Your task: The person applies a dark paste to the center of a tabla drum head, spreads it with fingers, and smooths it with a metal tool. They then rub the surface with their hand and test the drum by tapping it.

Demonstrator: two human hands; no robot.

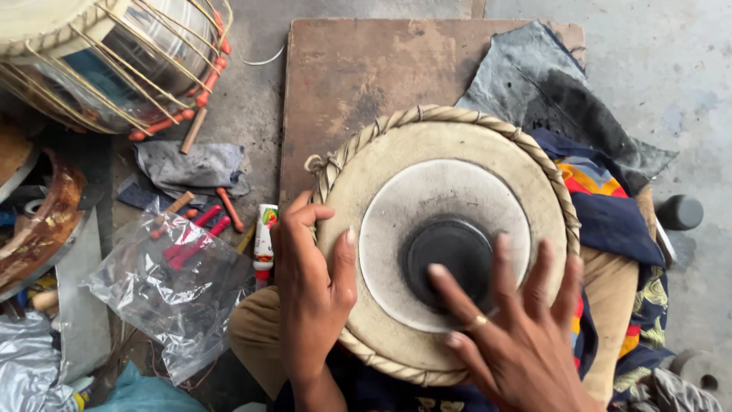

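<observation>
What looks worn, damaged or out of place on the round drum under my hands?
The round cream-skinned drum looks whole; its braided rope rim shows no break. The pale grey ring around the black centre patch is scuffed and smudged. Nothing is spilled, though red pegs lie scattered on the floor.

Small white tube [264, 235] with green-orange label and red cap seen upright on floor, just left of left hand [313, 294]. Clear plastic bag [171, 294] laid crumpled farther left, red pegs [191, 243] held inside.
</observation>
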